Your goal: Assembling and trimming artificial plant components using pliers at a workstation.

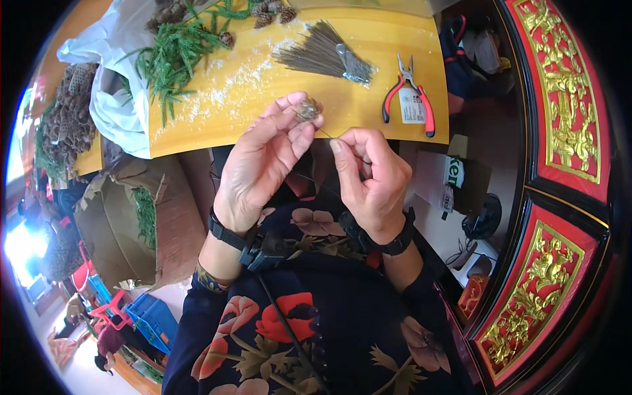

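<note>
Between the fingertips and thumb of my left hand (257, 158) is a small brownish pine cone (305, 110), held just above the front edge of the yellow table (257, 125). My right hand (375, 178) is closed in a pinch on a thin dark wire (324, 133), which runs toward the cone. Where the wire meets the cone is hidden by the left fingers. Beyond my hands lies a fanned bundle of thin dark wires (309, 55), its right end in clear plastic. Pliers with red and black handles (426, 108) rest to its right, jaws pointing away.
Green artificial sprigs (178, 56) and several pine cones (263, 18) lie at the far left, beside a white plastic bag (118, 99). White flecks dot the tabletop. Below it at left stands an open cardboard box (181, 217). Red and gold carved panels (533, 296) line the right side.
</note>
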A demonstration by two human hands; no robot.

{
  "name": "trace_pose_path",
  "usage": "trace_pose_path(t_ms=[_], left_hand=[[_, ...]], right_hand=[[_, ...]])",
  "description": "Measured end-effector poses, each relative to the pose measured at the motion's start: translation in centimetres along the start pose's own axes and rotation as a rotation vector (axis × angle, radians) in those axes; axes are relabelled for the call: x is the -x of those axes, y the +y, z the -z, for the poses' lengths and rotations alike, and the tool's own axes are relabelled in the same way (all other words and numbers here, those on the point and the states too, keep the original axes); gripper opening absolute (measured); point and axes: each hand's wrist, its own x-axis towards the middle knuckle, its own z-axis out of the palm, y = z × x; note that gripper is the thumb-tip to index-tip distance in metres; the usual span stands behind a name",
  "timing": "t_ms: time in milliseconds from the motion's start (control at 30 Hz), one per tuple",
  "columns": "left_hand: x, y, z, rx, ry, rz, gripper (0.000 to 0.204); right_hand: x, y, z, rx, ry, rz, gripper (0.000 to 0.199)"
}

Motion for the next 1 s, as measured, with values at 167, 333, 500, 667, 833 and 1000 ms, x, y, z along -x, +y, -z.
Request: trace_pose_path(t_ms=[167,333,500,667,833,1000], left_hand=[[0.6,-0.7,0.1,0.056,-0.028,-0.02,0.039],[1.3,-1.1,0.0,0.058,0.017,-0.013,0.038],[1.3,-1.7,0.1,-0.007,0.015,-0.048,0.038],[1.0,-2.0,-0.3,-0.003,0.014,-0.047,0.032],[0.8,-2.0,-0.2,0.009,-0.001,-0.016,0.032],[0.7,-2.2,-0.1,0.035,0.055,0.014,0.032]], right_hand=[[0.3,0.1,0.5,-0.026,-0.008,0.014,0.008],[0.6,0.4,0.3,-0.045,-0.011,0.038,0.009],[0.6,0.9,0.1,-0.011,-0.02,0.077,0.01],[0.5,1.3,0.1,-0.005,0.003,0.085,0.01],[0.4,1.7,0.2,0.005,-0.002,0.095,0.01],[0.3,1.9,0.2,-0.016,0.0,0.096,0.01]])
